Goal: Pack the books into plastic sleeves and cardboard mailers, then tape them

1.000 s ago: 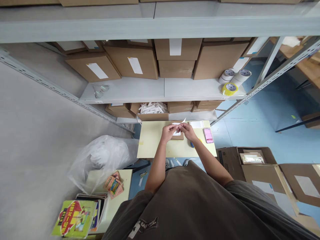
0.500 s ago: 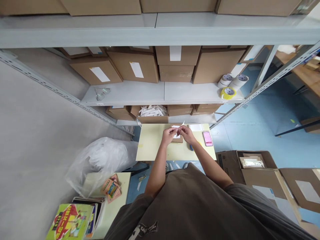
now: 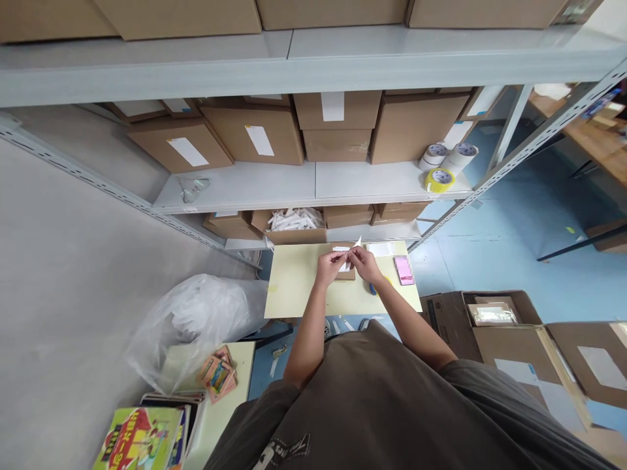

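Observation:
Over the pale yellow table [image 3: 294,281], my left hand [image 3: 330,267] and my right hand [image 3: 364,264] meet with their fingertips pinched together. Between them is a small white paper slip [image 3: 358,241], one pointed end sticking up above the right fingers. Whether it is a label or its backing is too small to tell. Below the hands lies a flat cardboard box [image 3: 349,276] with a white label, partly covered by my fingers. Close to my right wrist is a blue and yellow item [image 3: 373,289], partly hidden by the forearm.
Pink cards [image 3: 404,270] and a white sheet [image 3: 380,249] lie on the table's right side. Behind stands a grey shelf [image 3: 274,186] with cartons, tape rolls [image 3: 439,179] and a box of white strips [image 3: 296,220]. A plastic bag [image 3: 200,320] is left, open cartons [image 3: 499,326] right.
The view has shifted slightly, so the shelf contents appear a little further left. Both hands keep the same pinch on the white paper slip, with hardly any movement.

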`<state>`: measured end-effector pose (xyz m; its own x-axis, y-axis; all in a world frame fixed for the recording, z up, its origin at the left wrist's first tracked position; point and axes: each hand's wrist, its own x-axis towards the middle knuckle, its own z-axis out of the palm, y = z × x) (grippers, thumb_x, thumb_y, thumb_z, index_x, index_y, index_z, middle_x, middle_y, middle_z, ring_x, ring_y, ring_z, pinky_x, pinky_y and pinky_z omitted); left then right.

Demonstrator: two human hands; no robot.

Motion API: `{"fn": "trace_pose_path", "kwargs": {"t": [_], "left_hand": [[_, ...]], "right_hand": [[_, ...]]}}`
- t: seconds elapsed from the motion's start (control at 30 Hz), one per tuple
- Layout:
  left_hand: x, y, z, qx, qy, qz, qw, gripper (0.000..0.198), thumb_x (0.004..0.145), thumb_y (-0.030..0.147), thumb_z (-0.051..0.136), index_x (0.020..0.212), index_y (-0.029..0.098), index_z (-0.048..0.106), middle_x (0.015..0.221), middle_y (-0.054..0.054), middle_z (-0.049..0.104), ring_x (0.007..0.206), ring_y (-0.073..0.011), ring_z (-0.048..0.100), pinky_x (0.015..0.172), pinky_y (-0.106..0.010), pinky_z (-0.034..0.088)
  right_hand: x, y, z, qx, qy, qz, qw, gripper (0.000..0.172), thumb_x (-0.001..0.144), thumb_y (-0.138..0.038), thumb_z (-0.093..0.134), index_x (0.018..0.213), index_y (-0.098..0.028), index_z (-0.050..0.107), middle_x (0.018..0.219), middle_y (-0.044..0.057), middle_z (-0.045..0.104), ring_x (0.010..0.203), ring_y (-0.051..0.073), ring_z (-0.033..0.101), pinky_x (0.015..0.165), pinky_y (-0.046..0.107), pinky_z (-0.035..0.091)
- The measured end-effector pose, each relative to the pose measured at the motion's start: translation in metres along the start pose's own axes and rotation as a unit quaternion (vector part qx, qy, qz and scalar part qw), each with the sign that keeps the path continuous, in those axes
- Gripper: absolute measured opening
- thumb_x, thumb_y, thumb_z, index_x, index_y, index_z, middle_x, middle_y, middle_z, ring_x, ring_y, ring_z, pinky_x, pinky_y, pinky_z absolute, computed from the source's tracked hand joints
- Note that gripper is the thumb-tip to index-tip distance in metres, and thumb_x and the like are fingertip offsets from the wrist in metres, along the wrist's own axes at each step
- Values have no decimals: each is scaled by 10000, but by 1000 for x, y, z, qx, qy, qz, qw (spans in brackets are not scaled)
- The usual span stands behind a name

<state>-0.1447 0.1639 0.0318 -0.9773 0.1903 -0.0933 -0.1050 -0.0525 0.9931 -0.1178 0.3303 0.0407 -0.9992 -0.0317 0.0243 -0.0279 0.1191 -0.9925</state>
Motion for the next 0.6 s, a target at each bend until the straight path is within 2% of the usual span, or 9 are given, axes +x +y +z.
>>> {"fn": "trace_pose_path", "kwargs": {"t": [0.23, 0.43, 0.6], "left_hand": [[3, 1, 5, 13, 8, 16, 1000, 399, 829, 560, 836, 897, 167, 853, 850, -67, 804, 808, -221, 729, 791, -343, 579], [7, -8, 12, -32, 57, -1, 998, 482, 874, 643, 765, 945, 169, 820, 906, -87, 802, 847, -221, 741, 784, -334, 594], [7, -9, 19, -5, 21, 29, 999, 480, 802, 608, 856, 990, 166, 851, 976, -103, 818, 901, -235, 746, 828, -338, 583]], "right_hand": [[-2, -1, -2, -1, -2, -13, 1000, 461, 989, -713, 605, 907, -260, 617, 778, 13, 692, 677, 187, 655, 681, 335, 554], [0, 10, -8, 50, -21, -3, 999, 370, 983, -625, 626, 956, -257, 627, 882, 26, 717, 783, 193, 686, 782, 360, 564], [-1, 12, -18, 62, -15, 13, 998, 271, 948, -518, 660, 922, -253, 612, 818, 4, 693, 783, 190, 674, 788, 351, 549]]}}
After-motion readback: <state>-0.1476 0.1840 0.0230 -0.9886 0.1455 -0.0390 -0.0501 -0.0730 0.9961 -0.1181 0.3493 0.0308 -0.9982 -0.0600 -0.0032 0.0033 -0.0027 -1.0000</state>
